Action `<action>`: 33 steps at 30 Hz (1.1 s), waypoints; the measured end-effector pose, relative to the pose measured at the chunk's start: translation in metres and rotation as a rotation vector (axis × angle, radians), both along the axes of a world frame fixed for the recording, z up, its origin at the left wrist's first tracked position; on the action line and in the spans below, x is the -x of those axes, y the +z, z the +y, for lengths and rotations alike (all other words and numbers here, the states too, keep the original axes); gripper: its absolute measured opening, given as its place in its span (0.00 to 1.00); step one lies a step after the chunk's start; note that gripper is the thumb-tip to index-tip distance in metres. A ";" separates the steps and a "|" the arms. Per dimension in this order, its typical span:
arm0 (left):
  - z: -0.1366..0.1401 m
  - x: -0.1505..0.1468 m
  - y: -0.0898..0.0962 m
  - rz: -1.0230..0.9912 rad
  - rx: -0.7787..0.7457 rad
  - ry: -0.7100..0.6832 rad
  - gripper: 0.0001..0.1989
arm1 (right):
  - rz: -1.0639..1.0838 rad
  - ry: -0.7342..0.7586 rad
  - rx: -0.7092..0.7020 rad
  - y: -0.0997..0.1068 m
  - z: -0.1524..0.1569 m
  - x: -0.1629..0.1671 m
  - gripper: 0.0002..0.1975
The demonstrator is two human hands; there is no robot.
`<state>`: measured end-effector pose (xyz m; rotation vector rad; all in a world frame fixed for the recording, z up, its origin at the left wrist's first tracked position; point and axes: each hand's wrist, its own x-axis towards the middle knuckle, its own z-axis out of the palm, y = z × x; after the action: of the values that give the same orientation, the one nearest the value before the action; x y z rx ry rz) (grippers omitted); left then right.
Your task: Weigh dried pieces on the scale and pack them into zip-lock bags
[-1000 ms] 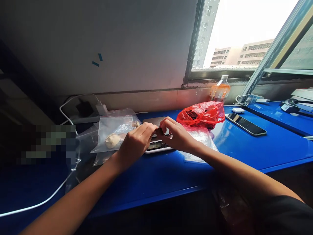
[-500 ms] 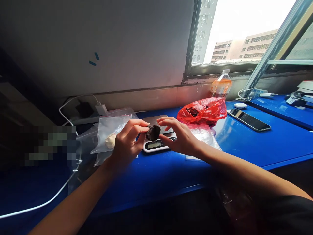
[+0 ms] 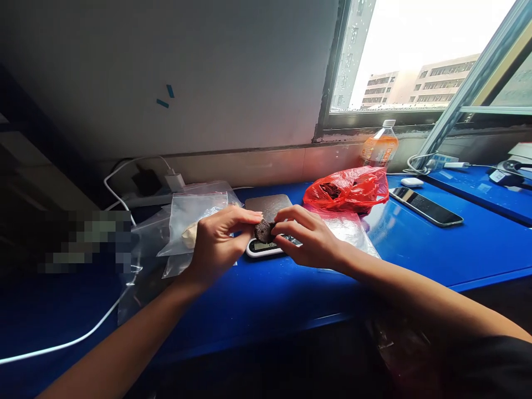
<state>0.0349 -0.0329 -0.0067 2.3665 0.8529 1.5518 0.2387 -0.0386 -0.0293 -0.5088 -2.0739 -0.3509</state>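
Between my hands is a dark, rough-surfaced piece (image 3: 263, 231), held above the front of a small digital kitchen scale (image 3: 253, 252). My left hand (image 3: 222, 235) pinches its left side between thumb and fingers. On its right edge, the fingertips of my right hand (image 3: 305, 235) are closed too. The scale's metal plate (image 3: 268, 204) shows behind my fingers, while its display is partly covered. Next to my left hand lies a clear zip bag (image 3: 180, 216) with a pale lump (image 3: 190, 236) in it.
A red plastic bag (image 3: 349, 188) with dark contents sits right of the scale, with clear plastic packaging (image 3: 347, 233) in front. Farther right are a phone (image 3: 428, 206), a white earbud case (image 3: 411, 182) and an orange drink bottle (image 3: 380, 147). A white cable (image 3: 62, 348) runs along the left.
My right hand has closed in and now grips the dark piece's right edge. The piece has turned and dropped slightly, and more of the scale plate shows. The view has shifted a little.
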 end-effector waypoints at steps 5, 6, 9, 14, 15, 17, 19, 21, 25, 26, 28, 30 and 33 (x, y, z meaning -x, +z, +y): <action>0.001 -0.002 -0.002 -0.018 0.147 0.016 0.10 | -0.024 0.045 0.027 0.001 0.004 -0.002 0.05; 0.001 -0.001 -0.003 -0.008 0.173 0.021 0.10 | -0.018 0.054 0.046 0.000 0.005 -0.001 0.04; 0.003 0.000 -0.003 0.027 0.264 0.000 0.09 | 0.050 0.081 0.129 -0.002 0.009 0.000 0.04; 0.009 -0.002 -0.007 0.023 0.396 -0.034 0.17 | 0.360 0.076 0.470 -0.006 0.018 0.002 0.08; 0.011 -0.002 -0.009 0.012 0.429 -0.038 0.19 | 0.397 0.072 0.544 -0.007 0.020 0.003 0.09; 0.014 -0.004 -0.012 -0.007 0.474 -0.038 0.24 | 0.420 0.026 0.659 -0.007 0.024 0.004 0.10; 0.017 -0.005 -0.017 -0.006 0.478 -0.020 0.30 | 0.441 -0.053 0.735 -0.009 0.028 0.006 0.09; 0.019 -0.007 -0.020 0.017 0.455 0.000 0.34 | 0.496 -0.091 0.803 -0.012 0.032 0.007 0.10; 0.028 -0.014 -0.023 0.140 0.291 0.071 0.23 | 0.545 -0.114 0.815 -0.018 0.039 0.010 0.12; 0.031 -0.015 -0.022 0.181 0.245 0.093 0.19 | 0.510 -0.131 0.788 -0.019 0.040 0.011 0.11; 0.038 -0.018 -0.020 0.252 0.177 0.136 0.13 | 0.412 -0.178 0.722 -0.021 0.041 0.014 0.06; 0.043 -0.019 -0.016 0.292 0.134 0.172 0.10 | 0.336 -0.240 0.654 -0.020 0.041 0.014 0.03; 0.043 -0.015 -0.011 0.327 0.075 0.219 0.10 | 0.306 -0.333 0.480 -0.010 0.043 0.002 0.03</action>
<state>0.0497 0.0105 -0.0175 2.5837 1.2516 1.1881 0.2367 0.0045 -0.0390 -1.1301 -1.7659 0.0441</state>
